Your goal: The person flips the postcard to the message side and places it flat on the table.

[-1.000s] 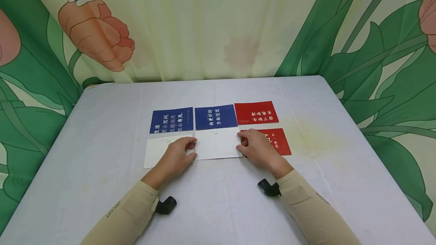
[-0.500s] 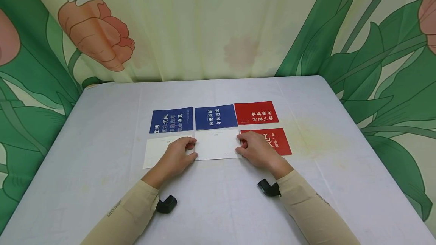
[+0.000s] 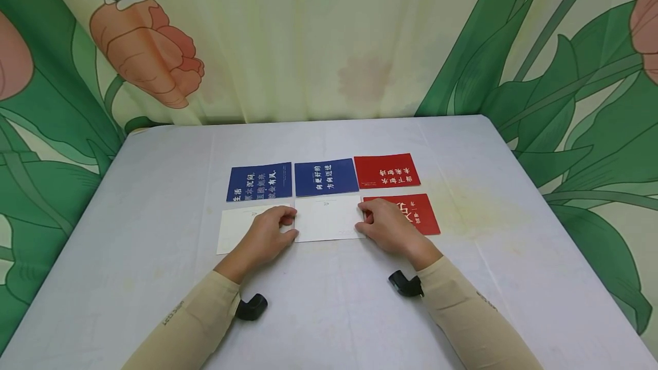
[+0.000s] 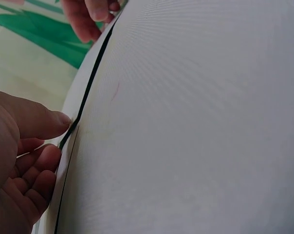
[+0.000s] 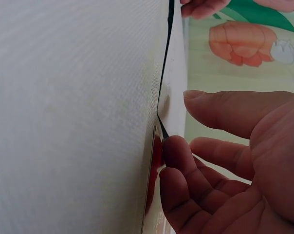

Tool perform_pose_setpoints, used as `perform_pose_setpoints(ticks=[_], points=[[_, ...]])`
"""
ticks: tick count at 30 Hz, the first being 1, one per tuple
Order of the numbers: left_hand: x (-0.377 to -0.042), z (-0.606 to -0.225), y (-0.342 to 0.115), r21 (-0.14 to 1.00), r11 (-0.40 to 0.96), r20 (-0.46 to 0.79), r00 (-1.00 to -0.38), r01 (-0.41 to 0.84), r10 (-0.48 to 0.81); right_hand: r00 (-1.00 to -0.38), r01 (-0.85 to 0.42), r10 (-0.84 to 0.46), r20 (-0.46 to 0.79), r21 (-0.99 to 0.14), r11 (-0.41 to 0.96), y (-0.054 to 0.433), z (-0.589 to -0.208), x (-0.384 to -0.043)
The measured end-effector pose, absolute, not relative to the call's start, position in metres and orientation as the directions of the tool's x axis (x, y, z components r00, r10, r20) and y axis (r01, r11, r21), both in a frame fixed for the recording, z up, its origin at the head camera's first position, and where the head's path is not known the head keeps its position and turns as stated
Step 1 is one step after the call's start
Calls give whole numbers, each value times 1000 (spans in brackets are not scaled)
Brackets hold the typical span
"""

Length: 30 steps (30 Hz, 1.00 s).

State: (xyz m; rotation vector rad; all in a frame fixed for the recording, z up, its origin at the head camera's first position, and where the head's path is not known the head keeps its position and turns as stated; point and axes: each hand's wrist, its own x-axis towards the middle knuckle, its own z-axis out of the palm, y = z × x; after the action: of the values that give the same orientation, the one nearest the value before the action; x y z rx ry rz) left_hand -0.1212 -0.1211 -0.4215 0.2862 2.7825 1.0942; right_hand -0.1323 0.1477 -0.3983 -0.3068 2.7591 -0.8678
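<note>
In the head view, a white postcard (image 3: 328,222) lies face down at the middle of the near row. My left hand (image 3: 263,238) holds its left edge, thumb near the lower corner and forefinger near the upper one. At the opposite edge, my right hand (image 3: 388,226) holds it the same way, covering part of a red postcard (image 3: 425,216). Another white postcard (image 3: 232,232) lies partly beneath my left hand. Both wrist views show a dark gap under the held card's near edge. My right thumb (image 5: 198,100) is above the card's level.
Behind the near row lie two blue postcards (image 3: 259,183) and a second red postcard (image 3: 388,171), all with white lettering. A white cloth covers the table (image 3: 313,318). A patterned curtain (image 3: 308,39) hangs just beyond its far edge. Black wrist cameras (image 3: 252,308) sit under both sleeves.
My right hand has shifted very slightly toward me along the white postcard's right edge. The left hand and the other postcards look unmoved.
</note>
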Motion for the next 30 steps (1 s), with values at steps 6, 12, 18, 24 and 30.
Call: perform_pose_setpoints(ticks=[6,12,18,24,30], points=[[-122,-422,-121,688,716,-65,-973,117,221,-952,-125,-262,-160,-579,806,147,-399,-132],[-123,-422,-121,688,716,-62,-973,118,221,-951,-119,-259,-166,-577,808,147,-400,-132],[-123,-424,-121,689,714,-60,-973,121,223,-952,-120,-260,-164,-581,805,147,-400,-132],[-121,-424,-122,674,726,-54,-970,138,236,-952,-118,-258,-163,-582,804,147,-399,-131],[-119,-423,-122,669,726,-41,-967,161,253,-953,-123,-258,-157,-579,806,148,-399,-131]])
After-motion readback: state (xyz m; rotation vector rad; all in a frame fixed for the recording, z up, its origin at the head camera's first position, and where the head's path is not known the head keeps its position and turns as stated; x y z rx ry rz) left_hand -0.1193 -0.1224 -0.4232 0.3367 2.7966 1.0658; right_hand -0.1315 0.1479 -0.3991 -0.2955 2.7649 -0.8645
